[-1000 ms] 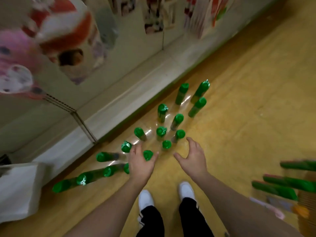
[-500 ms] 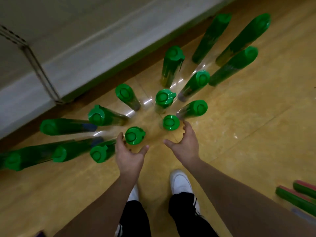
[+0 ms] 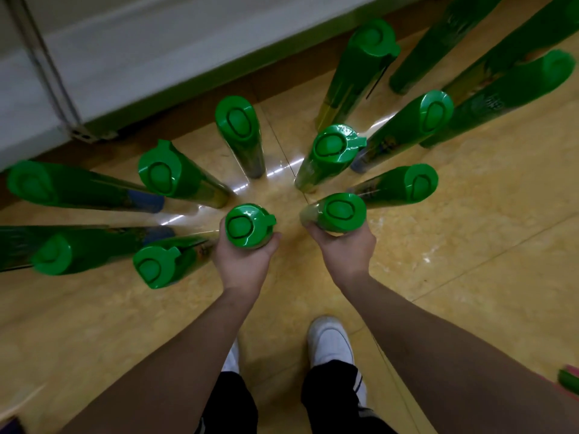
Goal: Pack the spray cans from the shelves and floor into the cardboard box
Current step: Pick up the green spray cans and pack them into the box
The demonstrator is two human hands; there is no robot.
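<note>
Green left can (image 3: 247, 227) gripped by left hand (image 3: 242, 264) fingers (image 3: 219, 242); right hand (image 3: 344, 252) seemingly grips right can (image 3: 338, 213).

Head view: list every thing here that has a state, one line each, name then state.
left hand, gripping the near-left can below its cap
right hand, gripping the near-right can below its cap
near-left can, upright, capped, held; lifted or not, cannot tell
near-right can, upright, capped, held; lifted or not, cannot tell
other cans, standing upright on the floor, caps on, untouched
</note>
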